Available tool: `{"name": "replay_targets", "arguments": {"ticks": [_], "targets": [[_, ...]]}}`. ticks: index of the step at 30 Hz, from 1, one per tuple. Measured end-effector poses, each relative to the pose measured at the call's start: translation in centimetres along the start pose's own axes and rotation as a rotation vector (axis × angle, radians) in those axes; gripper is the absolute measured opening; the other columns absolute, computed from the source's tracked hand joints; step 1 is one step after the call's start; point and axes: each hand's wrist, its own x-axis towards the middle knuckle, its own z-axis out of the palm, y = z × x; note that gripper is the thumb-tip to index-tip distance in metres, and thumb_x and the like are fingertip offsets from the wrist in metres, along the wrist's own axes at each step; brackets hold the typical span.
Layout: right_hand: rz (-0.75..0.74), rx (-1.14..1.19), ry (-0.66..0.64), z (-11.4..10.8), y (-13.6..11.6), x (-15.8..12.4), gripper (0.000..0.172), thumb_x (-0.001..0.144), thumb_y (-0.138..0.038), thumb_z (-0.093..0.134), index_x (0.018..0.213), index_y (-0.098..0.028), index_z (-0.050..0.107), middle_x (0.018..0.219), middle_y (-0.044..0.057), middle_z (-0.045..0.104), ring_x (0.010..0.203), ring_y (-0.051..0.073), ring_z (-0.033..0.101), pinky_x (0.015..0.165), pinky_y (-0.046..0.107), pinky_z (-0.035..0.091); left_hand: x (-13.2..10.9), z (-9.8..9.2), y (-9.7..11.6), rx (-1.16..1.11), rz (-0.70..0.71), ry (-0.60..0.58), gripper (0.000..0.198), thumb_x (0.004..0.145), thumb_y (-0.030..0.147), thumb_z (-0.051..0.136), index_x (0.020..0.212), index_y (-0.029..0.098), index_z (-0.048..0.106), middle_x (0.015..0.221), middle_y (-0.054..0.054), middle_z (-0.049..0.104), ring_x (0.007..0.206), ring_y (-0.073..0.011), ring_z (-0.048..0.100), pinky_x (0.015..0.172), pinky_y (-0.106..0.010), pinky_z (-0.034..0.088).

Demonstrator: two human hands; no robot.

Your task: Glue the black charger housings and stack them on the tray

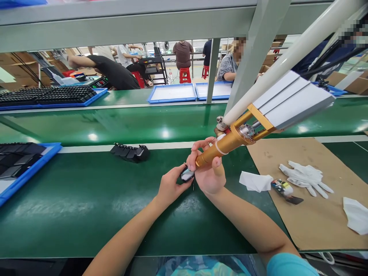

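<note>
A small black-rimmed part (pixel 187 175) with a pale face is pinched in the fingers of my left hand (pixel 172 183), low over the green work surface (pixel 115 214). My right hand (pixel 209 168) is palm up under a gold-coloured cylindrical tool (pixel 222 147), its fingers curled round the lower end and thumb beside it. The tool's narrow end points down and left, close beside the small part. A white tube and a white panelled body join its upper end.
Several black parts (pixel 130 152) stand left of my hands. A blue-rimmed tray (pixel 31 172) is further left. Brown cardboard (pixel 313 226) at right bears white gloves (pixel 307 176) and a colourful small item (pixel 283 188). A white cloth (pixel 255 181) overlaps its edge. People sit beyond.
</note>
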Motion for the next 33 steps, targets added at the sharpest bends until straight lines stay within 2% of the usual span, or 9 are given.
{"name": "replay_targets", "arguments": {"ticks": [4, 8, 12, 15, 17, 20, 23, 27, 33], "targets": [[-0.006, -0.009, 0.041, -0.4, 0.0, 0.6, 0.042, 0.08, -0.056, 0.053, 0.112, -0.03, 0.046, 0.093, -0.001, 0.054, 0.049, 0.008, 0.052, 0.048, 0.028, 0.038, 0.2, 0.0, -1.1, 0.111, -0.188, -0.084, 0.042, 0.08, 0.036, 0.064, 0.12, 0.023, 0.059, 0.093, -0.003, 0.073, 0.073, -0.017, 0.067, 0.068, -0.027, 0.052], [-0.036, -0.046, 0.082, -0.9, -0.1, 1.4, 0.042, 0.082, -0.059, 0.047, 0.112, -0.029, 0.046, 0.094, 0.0, 0.054, 0.047, 0.009, 0.052, 0.047, 0.028, 0.037, 0.7, -0.6, -3.3, 0.128, -0.367, -0.275, 0.045, 0.078, 0.036, 0.064, 0.121, 0.026, 0.058, 0.104, -0.003, 0.071, 0.076, -0.0184, 0.067, 0.073, -0.031, 0.052], [-0.06, -0.078, 0.132, -1.5, -0.1, 2.1, 0.04, 0.083, -0.059, 0.044, 0.111, -0.03, 0.047, 0.093, 0.0, 0.055, 0.047, 0.009, 0.052, 0.046, 0.027, 0.035, 1.5, -1.7, -5.1, -0.051, -0.447, -0.39, 0.049, 0.077, 0.041, 0.064, 0.123, 0.026, 0.057, 0.117, -0.005, 0.068, 0.097, -0.0236, 0.066, 0.084, -0.036, 0.053], [-0.066, -0.084, 0.13, -1.9, -0.1, 2.4, 0.04, 0.084, -0.058, 0.045, 0.111, -0.03, 0.047, 0.092, -0.001, 0.055, 0.048, 0.009, 0.052, 0.045, 0.026, 0.035, 2.1, -1.5, -5.6, -0.223, -0.469, -0.377, 0.051, 0.079, 0.046, 0.064, 0.125, 0.026, 0.057, 0.13, -0.006, 0.062, 0.119, -0.0266, 0.057, 0.1, -0.041, 0.046], [-0.067, -0.087, 0.12, -2.1, 0.0, 2.5, 0.04, 0.084, -0.058, 0.045, 0.112, -0.03, 0.046, 0.092, -0.001, 0.055, 0.048, 0.008, 0.052, 0.046, 0.026, 0.035, 2.4, -0.8, -5.7, -0.386, -0.477, -0.348, 0.048, 0.083, 0.046, 0.059, 0.125, 0.023, 0.056, 0.13, -0.008, 0.062, 0.121, -0.0254, 0.056, 0.104, -0.042, 0.043], [-0.063, -0.103, 0.117, -2.3, 0.1, 2.5, 0.04, 0.084, -0.059, 0.045, 0.112, -0.031, 0.045, 0.092, -0.001, 0.055, 0.048, 0.008, 0.052, 0.046, 0.026, 0.036, 2.4, 0.2, -5.5, -0.494, -0.416, -0.273, 0.039, 0.089, 0.04, 0.051, 0.121, 0.018, 0.057, 0.116, -0.01, 0.069, 0.109, -0.0219, 0.063, 0.1, -0.041, 0.047], [-0.062, -0.097, 0.11, -2.3, 0.1, 2.4, 0.038, 0.084, -0.058, 0.045, 0.11, -0.031, 0.045, 0.092, -0.001, 0.055, 0.048, 0.008, 0.052, 0.047, 0.026, 0.037, 2.1, 0.1, -4.9, -0.257, -0.204, -0.2, 0.03, 0.09, 0.032, 0.051, 0.115, 0.019, 0.062, 0.105, -0.008, 0.071, 0.098, -0.0198, 0.063, 0.094, -0.041, 0.049], [-0.059, -0.092, 0.114, -2.2, 0.1, 2.5, 0.037, 0.084, -0.058, 0.046, 0.109, -0.03, 0.044, 0.091, -0.002, 0.055, 0.048, 0.008, 0.051, 0.047, 0.026, 0.037, 1.7, -1.2, -4.1, 0.02, 0.062, -0.259, 0.039, 0.089, 0.027, 0.054, 0.128, 0.022, 0.057, 0.11, -0.008, 0.068, 0.099, -0.0212, 0.059, 0.092, -0.041, 0.049], [-0.065, -0.059, 0.111, -2.3, 0.1, 2.6, 0.034, 0.086, -0.054, 0.047, 0.109, -0.029, 0.046, 0.091, -0.001, 0.055, 0.049, 0.008, 0.052, 0.048, 0.026, 0.036, 1.4, -1.2, -4.4, 0.101, 0.084, -0.218, 0.037, 0.095, 0.025, 0.046, 0.131, 0.024, 0.055, 0.107, -0.006, 0.071, 0.091, -0.0169, 0.065, 0.081, -0.031, 0.053]]}}
